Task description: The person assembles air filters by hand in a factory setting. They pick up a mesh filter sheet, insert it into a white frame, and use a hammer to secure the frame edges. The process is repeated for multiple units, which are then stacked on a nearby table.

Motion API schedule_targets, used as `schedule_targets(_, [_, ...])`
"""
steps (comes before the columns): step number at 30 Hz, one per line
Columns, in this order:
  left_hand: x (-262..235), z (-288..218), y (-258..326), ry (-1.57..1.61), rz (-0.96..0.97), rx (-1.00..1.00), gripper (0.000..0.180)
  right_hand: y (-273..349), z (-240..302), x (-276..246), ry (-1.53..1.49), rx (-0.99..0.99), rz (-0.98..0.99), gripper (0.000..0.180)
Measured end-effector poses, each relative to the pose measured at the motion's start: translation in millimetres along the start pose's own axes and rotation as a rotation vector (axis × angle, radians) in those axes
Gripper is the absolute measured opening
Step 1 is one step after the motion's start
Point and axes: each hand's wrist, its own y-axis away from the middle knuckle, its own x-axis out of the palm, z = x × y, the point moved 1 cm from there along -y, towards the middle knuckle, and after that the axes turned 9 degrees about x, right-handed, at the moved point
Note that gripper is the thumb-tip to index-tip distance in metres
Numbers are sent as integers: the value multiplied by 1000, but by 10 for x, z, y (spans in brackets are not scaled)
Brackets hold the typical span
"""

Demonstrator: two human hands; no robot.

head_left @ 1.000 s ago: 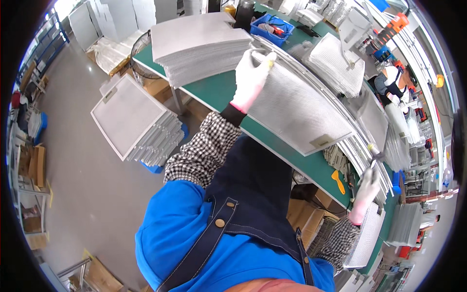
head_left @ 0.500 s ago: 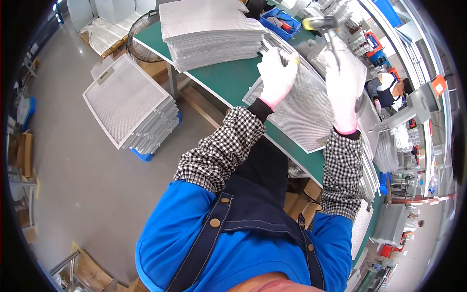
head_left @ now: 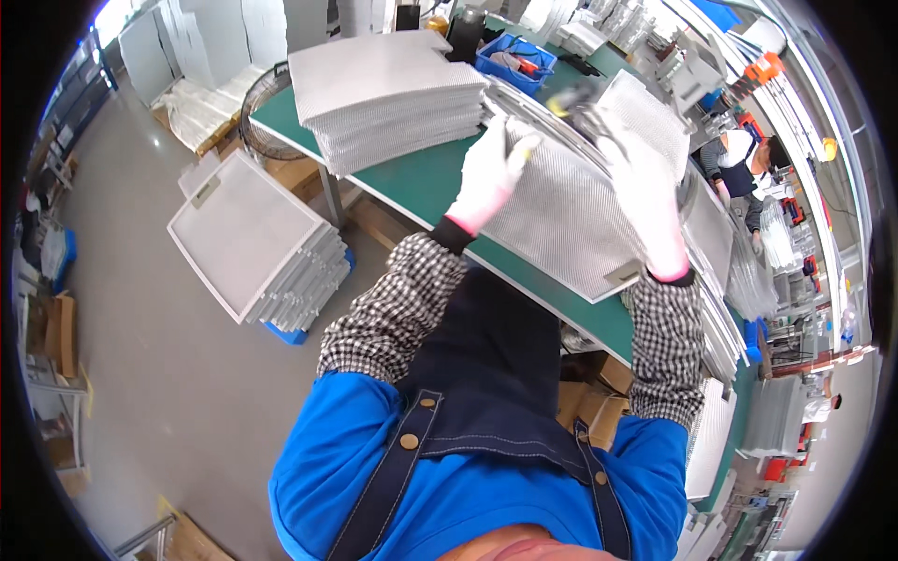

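Both gloved hands now sit on the mesh filter panel (head_left: 561, 220), which lies flat on the green workbench (head_left: 412, 182) in front of the person. A second ago only the left hand (head_left: 491, 173) touched it; the right hand (head_left: 645, 201) has since come up from the bench edge. Left fingers rest on the panel's far-left rim; whether they pinch it cannot be told. The right hand is blurred and seems to grip a dark tool (head_left: 585, 98).

Surroundings:
- Stack of finished panels (head_left: 388, 89) stands just beside, to the left.
- Blue parts bin (head_left: 514, 61) sits beyond.
- Floor stack of panels (head_left: 253, 238) lies well apart.
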Motion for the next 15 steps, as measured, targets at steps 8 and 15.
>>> schedule_targets(8, [-720,4,315,435,201,-262,27,1267,-541,-559,-301,678,196,43])
schedule_targets(15, [-920,249,643,249,450,-417,39,2272,-710,-490,-458,1079,270,42])
